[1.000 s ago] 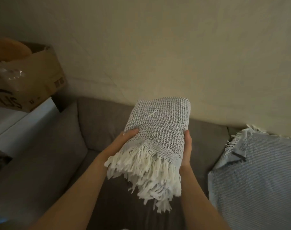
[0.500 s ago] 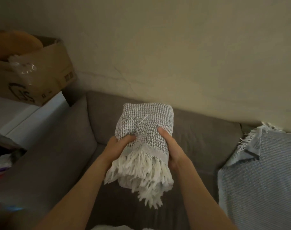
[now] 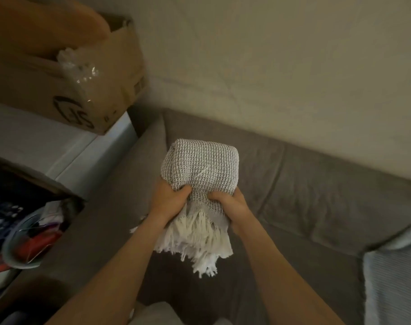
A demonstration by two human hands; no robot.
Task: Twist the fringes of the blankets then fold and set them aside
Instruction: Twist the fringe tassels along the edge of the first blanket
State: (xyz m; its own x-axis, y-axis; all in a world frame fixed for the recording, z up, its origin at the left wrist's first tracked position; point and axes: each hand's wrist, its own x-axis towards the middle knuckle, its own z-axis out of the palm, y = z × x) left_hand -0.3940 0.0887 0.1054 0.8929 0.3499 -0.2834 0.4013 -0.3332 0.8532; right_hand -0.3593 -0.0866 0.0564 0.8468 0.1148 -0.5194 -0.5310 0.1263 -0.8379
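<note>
Grey blanket, left hand, right hand gripping (fingers half buried)

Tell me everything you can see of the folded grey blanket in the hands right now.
The grey blanket is a waffle-weave bundle, folded thick, held over the grey sofa. A plain woven band edges its near end, where white fringe hangs down loose. The left hand and right hand grip that end, bunching the cloth.

Both arms are showing bare: the left forearm and right forearm are running uncovered up to the left hand and right hand. Pale cloth is peeking between them, bottom edge.
</note>
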